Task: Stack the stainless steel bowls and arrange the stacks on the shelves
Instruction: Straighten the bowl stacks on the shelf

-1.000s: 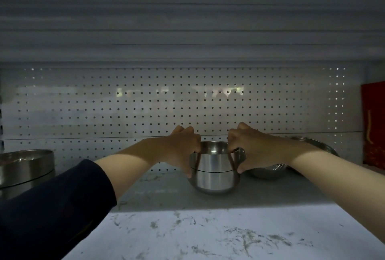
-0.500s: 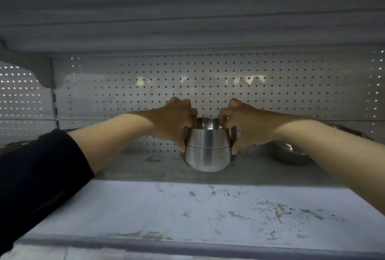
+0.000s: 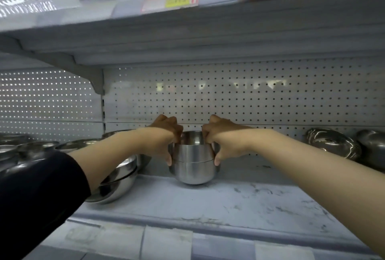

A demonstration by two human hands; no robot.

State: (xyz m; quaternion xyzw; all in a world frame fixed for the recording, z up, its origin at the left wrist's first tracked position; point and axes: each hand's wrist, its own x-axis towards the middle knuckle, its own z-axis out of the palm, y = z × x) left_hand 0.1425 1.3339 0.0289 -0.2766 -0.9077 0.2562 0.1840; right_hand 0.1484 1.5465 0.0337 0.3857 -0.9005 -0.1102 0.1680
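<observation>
Two hands' curled fingers [image 3: 208, 134] gripping nested round brushed-steel bowls [image 3: 193, 164], scuffed white shelf [image 3: 239, 201], perforated backboard [image 3: 250, 93]

A price label [image 3: 171, 1] with a yellow patch is being shown on the front edge of the upper board; its print is blurred. A white pegboard back panel [image 3: 239, 95] is being lit unevenly, with pale reflections across its upper part.
</observation>
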